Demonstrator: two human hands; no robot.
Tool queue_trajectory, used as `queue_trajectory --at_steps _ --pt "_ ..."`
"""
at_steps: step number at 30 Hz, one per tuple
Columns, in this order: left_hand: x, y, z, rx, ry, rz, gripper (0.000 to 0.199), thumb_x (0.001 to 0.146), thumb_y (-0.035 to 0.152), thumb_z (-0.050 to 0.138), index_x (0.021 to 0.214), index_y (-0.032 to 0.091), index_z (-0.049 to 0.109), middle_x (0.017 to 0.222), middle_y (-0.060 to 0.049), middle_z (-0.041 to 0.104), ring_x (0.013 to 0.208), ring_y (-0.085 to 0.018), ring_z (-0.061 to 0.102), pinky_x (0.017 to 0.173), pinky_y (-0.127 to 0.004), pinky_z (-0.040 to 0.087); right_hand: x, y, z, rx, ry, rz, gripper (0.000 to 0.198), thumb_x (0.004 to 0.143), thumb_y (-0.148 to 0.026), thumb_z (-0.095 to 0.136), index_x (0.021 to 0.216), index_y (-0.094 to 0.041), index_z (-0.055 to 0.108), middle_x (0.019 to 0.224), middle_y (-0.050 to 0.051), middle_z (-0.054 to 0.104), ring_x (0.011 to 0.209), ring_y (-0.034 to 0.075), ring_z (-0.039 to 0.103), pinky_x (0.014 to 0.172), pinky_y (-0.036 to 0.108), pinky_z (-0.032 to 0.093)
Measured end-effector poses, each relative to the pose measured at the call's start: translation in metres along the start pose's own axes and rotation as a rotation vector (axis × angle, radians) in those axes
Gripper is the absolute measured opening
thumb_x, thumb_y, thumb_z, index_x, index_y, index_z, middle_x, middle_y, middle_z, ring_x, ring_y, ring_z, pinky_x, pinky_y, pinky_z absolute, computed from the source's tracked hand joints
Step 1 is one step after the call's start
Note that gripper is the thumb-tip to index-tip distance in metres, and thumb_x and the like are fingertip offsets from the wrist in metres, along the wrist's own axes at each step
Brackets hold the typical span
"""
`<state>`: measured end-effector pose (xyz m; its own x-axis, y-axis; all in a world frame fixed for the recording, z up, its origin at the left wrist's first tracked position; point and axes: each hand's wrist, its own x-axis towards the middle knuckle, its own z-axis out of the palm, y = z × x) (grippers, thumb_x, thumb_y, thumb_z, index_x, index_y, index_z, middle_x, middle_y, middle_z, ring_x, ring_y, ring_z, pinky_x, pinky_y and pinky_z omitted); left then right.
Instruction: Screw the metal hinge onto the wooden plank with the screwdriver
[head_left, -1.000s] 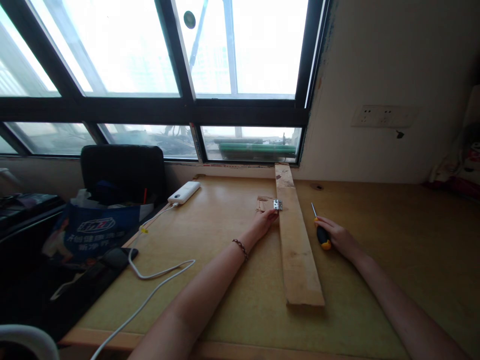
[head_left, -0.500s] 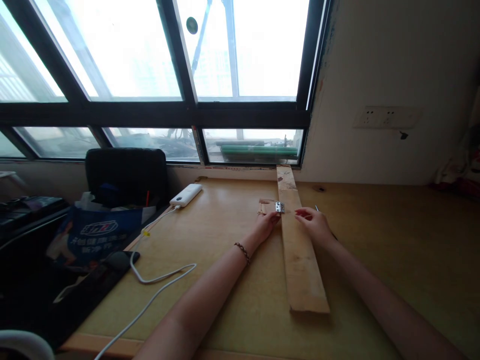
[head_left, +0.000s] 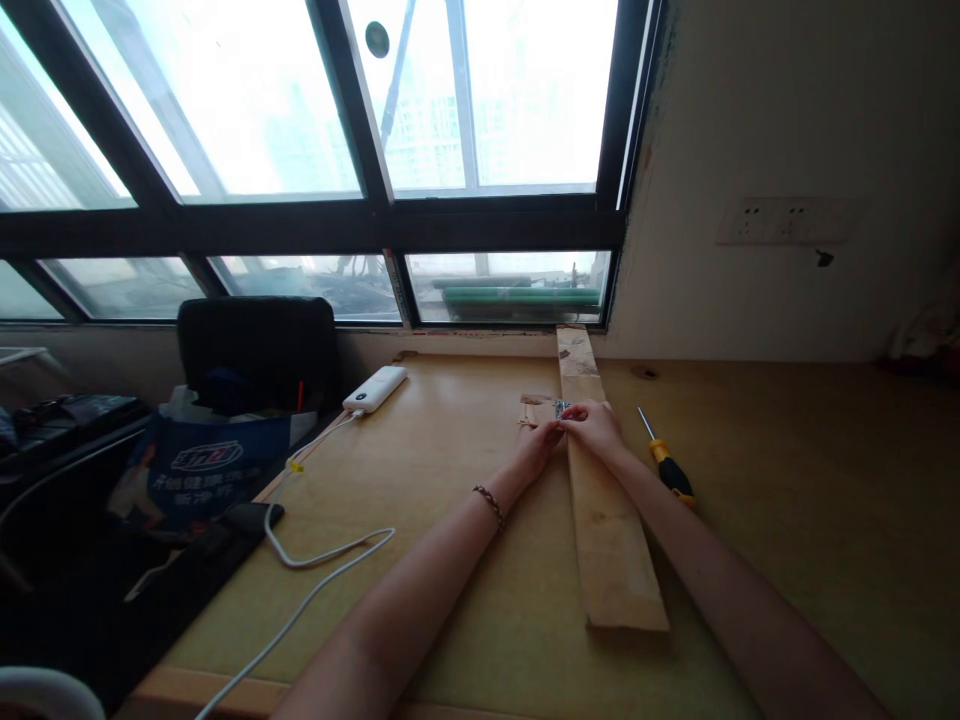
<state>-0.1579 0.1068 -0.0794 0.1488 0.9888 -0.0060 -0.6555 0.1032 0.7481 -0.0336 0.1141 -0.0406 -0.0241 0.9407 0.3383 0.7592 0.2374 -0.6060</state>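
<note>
Closely pinched right fingers [head_left: 577,411] at hinge [head_left: 561,407]

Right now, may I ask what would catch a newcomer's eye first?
Probably the bright window at upper left. Next, the left hand and right hand, close together by a small metal hinge at the left edge of the long board; then, right of it, the screwdriver on the table.

Silvery hinge [head_left: 560,409] at edge of plank [head_left: 611,530]

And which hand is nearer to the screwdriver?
Right. The right hand is over the board, left of the screwdriver; the left hand is farther away, by the board's left edge.
</note>
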Motion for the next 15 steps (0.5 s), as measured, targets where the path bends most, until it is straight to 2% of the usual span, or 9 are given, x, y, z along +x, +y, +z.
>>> queue_trajectory --at_steps 6,15 --pt "-0.0012 0.0024 0.0026 0.001 0.024 -0.016 0.014 0.062 0.012 0.064 0.076 0.009 0.064 0.081 -0.009 0.068 0.079 -0.016 0.063 0.084 -0.029 0.044 0.0038 -0.0069 0.0000 0.003 -0.046 0.106 0.020 0.061 -0.040 0.067 0.074 -0.026 0.071 0.070 0.000 0.066 0.080 0.021 0.056 0.071 0.032 0.040" --pt "-0.0012 0.0044 0.0009 -0.007 0.044 -0.060 0.013 0.063 0.012 0.061 0.076 0.010 0.065 0.073 -0.006 0.067 0.071 -0.013 0.062 0.077 -0.026 0.046 -0.0012 -0.0087 0.0001 0.010 0.021 0.081 0.019 0.060 -0.042 0.066 0.072 -0.028 0.071 0.070 0.000 0.067 0.082 0.022 0.054 0.072 0.032 0.037"
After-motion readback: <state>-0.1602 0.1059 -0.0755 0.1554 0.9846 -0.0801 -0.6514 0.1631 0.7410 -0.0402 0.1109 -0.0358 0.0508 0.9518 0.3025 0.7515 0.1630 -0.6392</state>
